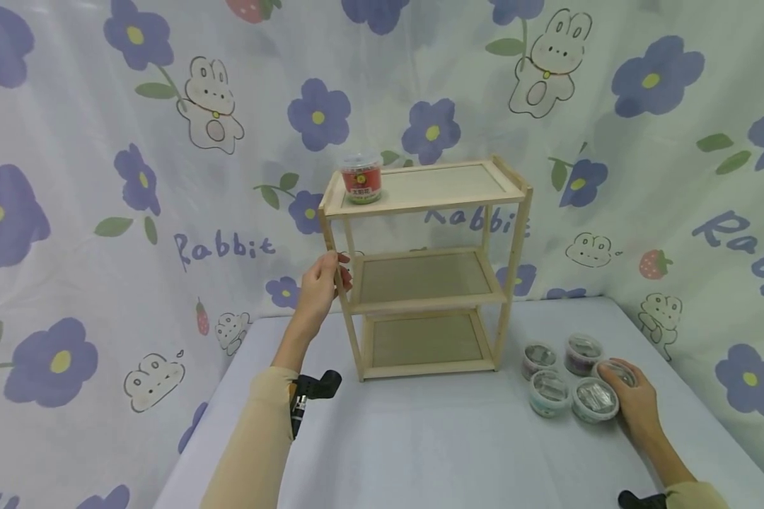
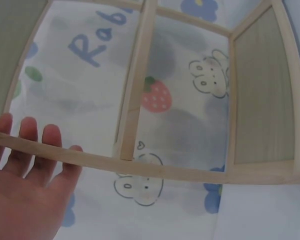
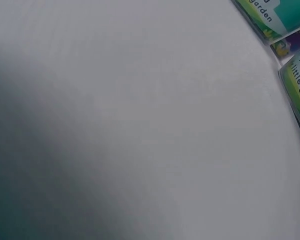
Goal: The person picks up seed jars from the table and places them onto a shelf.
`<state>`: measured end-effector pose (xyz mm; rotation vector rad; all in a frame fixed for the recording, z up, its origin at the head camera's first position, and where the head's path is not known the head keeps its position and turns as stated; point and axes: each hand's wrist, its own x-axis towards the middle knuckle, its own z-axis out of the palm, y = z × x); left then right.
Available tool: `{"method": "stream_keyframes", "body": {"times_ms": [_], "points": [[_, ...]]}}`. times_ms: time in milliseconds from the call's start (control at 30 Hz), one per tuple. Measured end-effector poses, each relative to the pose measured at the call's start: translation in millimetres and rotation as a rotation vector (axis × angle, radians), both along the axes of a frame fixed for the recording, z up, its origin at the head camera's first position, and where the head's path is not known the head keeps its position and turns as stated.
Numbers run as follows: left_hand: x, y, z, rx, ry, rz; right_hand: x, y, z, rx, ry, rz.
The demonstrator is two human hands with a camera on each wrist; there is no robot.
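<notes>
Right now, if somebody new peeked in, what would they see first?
Probably the three-level wooden shelf at the back of the white table, with a red-labelled tub standing at the left of its top. The curtain behind, full of purple flowers and rabbits, might catch the eye too. On the table's right side, the right grip touches one of five tubs clustered together.

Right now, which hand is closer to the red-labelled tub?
The left hand. It grips the wooden rack, below and slightly left of the red-labelled tub; the right hand is much farther right and lower, at the cluster of tubs.
</notes>
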<state>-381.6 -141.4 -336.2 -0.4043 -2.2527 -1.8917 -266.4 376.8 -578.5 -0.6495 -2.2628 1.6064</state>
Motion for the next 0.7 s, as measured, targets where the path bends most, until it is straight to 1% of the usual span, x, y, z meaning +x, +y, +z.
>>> {"method": "stream_keyframes", "body": {"times_ms": [300, 467, 700], "points": [[-1.3, 1.7, -1.1, -0.002, 0.017, 0.004, 2.2, 2.0, 0.4, -0.014, -0.004, -0.009], [-2.1, 2.5, -1.7, 0.006, 0.014, 0.004, 4.5, 5.7, 1.3, -0.024, -0.009, -0.015], [-1.7, 1.0, -0.2, 0.007, 0.016, 0.0, 4.6, 12.6, 5.3, 0.019, 0.011, -0.007]]}}
